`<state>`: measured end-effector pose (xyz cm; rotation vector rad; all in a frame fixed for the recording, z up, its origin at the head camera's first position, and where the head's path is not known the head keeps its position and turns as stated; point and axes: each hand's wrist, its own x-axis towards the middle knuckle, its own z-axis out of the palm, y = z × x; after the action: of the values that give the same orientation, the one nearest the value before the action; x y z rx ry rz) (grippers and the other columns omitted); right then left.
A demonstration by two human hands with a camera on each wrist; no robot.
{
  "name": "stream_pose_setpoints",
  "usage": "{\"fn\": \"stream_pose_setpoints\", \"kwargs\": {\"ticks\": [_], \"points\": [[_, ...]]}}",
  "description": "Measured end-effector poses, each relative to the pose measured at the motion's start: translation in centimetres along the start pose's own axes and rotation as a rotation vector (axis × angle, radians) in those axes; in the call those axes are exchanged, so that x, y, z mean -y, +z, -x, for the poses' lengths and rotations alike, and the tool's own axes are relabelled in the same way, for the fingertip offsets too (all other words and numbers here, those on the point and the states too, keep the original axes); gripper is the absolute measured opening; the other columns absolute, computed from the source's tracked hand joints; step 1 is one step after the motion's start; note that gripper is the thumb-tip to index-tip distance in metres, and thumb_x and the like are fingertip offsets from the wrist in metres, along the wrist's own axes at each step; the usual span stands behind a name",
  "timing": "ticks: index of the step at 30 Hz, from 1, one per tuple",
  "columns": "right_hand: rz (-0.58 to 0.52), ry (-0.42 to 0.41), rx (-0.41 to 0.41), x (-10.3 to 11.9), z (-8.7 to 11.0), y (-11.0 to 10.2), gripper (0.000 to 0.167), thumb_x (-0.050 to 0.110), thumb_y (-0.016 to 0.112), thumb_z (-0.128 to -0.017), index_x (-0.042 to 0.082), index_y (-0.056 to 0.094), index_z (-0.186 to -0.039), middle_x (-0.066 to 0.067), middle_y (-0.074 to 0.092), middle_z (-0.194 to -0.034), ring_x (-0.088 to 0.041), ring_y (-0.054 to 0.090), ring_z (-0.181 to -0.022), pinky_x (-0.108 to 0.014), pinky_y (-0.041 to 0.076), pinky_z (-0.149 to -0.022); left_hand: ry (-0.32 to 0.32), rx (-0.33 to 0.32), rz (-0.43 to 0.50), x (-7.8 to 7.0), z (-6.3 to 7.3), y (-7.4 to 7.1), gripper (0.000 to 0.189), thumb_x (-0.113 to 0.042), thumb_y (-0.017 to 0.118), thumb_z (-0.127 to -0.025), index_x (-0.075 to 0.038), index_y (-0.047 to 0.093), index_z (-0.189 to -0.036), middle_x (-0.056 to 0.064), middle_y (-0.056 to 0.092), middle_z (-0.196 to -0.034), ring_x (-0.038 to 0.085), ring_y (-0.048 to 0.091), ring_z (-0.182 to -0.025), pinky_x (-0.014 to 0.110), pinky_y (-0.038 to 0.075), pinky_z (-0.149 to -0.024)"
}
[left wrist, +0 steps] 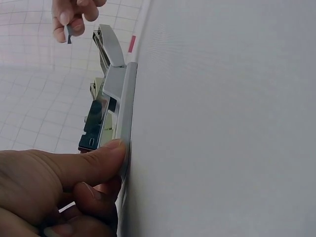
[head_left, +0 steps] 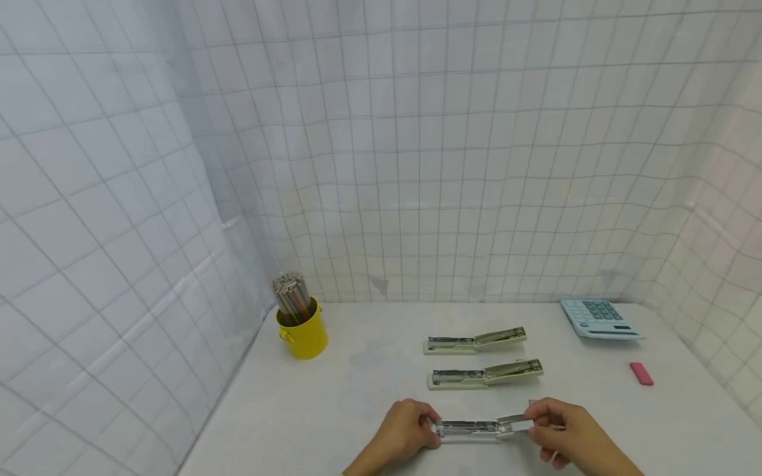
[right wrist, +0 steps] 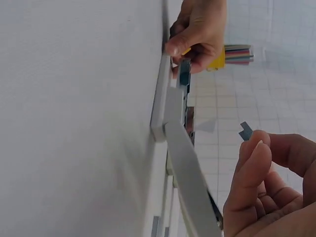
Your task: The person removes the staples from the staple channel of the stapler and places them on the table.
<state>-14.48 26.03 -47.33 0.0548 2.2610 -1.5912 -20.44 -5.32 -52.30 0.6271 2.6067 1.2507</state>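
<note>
A white stapler (head_left: 470, 430) lies opened out flat near the front of the table, its metal magazine showing and its top arm tilted back to the right. At its left end my left hand (head_left: 407, 428) grips the base between thumb and fingers. Above the stapler's right part, my right hand (head_left: 562, 430) pinches a small grey strip of staples (right wrist: 245, 132) between thumb and forefinger. In the right wrist view the strip's notched end points away from the fingertips, apart from the stapler. Two more opened staplers, one nearer (head_left: 458, 383) and one farther (head_left: 452, 348), lie behind in a row.
A yellow bucket (head_left: 309, 339) full of pencils (head_left: 290, 294) stands at the back left. At the back right lie a light blue calculator (head_left: 601, 319) and a pink eraser (head_left: 641, 373). Grid-patterned white cloth (head_left: 417, 165) hangs behind the white table (head_left: 369, 330).
</note>
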Motion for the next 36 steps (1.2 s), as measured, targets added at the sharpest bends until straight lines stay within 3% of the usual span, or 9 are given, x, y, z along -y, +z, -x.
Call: {"fn": "stream_pose_setpoints", "kwargs": {"ticks": [8, 11, 17, 25, 33, 36], "points": [[0.03, -0.004, 0.11, -3.4, 0.7, -2.0, 0.022, 0.009, 0.067, -0.094, -0.004, 0.065, -0.112, -0.002, 0.062, -0.086, -0.02, 0.058, -0.077, -0.027, 0.05, -0.065, -0.025, 0.001, -0.023, 0.1, 0.0, -0.3, 0.022, -0.005, 0.089, -0.07, -0.009, 0.078, -0.089, -0.012, 0.055, -0.06, 0.001, 0.046, -0.056, 0.022, 0.039, -0.058], [0.077, 0.015, 0.115, -4.2, 0.5, -2.2, 0.021, 0.007, 0.067, -0.093, -0.004, 0.065, -0.11, -0.002, 0.062, -0.086, -0.019, 0.056, -0.081, -0.028, 0.05, -0.068, -0.024, -0.003, -0.019, 0.1, 0.0, -0.4, 0.022, -0.004, 0.088, -0.07, -0.009, 0.078, -0.089, -0.012, 0.055, -0.06, 0.001, 0.046, -0.056, 0.022, 0.039, -0.057], [0.186, 0.081, 0.058, -5.3, 0.1, -1.7, 0.014, 0.005, 0.065, -0.091, -0.001, 0.068, -0.104, -0.002, 0.061, -0.082, -0.019, 0.056, -0.079, -0.031, 0.049, -0.069, -0.03, 0.01, -0.002, 0.1, 0.3, -0.5, 0.022, -0.004, 0.087, -0.07, -0.008, 0.078, -0.089, -0.012, 0.055, -0.059, 0.001, 0.046, -0.055, 0.022, 0.04, -0.057], [0.298, 0.054, 0.026, -6.0, -0.3, -1.1, 0.011, 0.003, 0.065, -0.087, 0.005, 0.07, -0.097, 0.0, 0.058, -0.078, -0.019, 0.053, -0.078, -0.031, 0.044, -0.066, -0.028, 0.003, -0.021, 0.0, 0.3, -0.5, 0.022, -0.005, 0.087, -0.069, -0.009, 0.078, -0.089, -0.012, 0.054, -0.059, 0.001, 0.046, -0.056, 0.022, 0.039, -0.058], [0.384, 0.175, -0.098, -6.2, -0.3, 0.0, 0.012, 0.0, 0.068, -0.085, 0.008, 0.07, -0.093, -0.002, 0.056, -0.074, -0.018, 0.053, -0.073, -0.032, 0.043, -0.066, -0.025, 0.008, -0.021, -0.1, 0.2, -0.4, 0.021, -0.004, 0.087, -0.069, -0.009, 0.078, -0.087, -0.013, 0.053, -0.059, 0.001, 0.045, -0.054, 0.022, 0.038, -0.056], [0.411, 0.174, -0.108, -6.2, -0.3, 0.1, 0.012, 0.0, 0.068, -0.085, 0.008, 0.07, -0.093, -0.002, 0.055, -0.073, -0.018, 0.052, -0.072, -0.032, 0.043, -0.066, -0.026, 0.012, -0.022, -0.2, 0.2, -0.4, 0.021, -0.004, 0.087, -0.069, -0.009, 0.077, -0.087, -0.013, 0.053, -0.058, 0.001, 0.044, -0.054, 0.022, 0.038, -0.056]]}}
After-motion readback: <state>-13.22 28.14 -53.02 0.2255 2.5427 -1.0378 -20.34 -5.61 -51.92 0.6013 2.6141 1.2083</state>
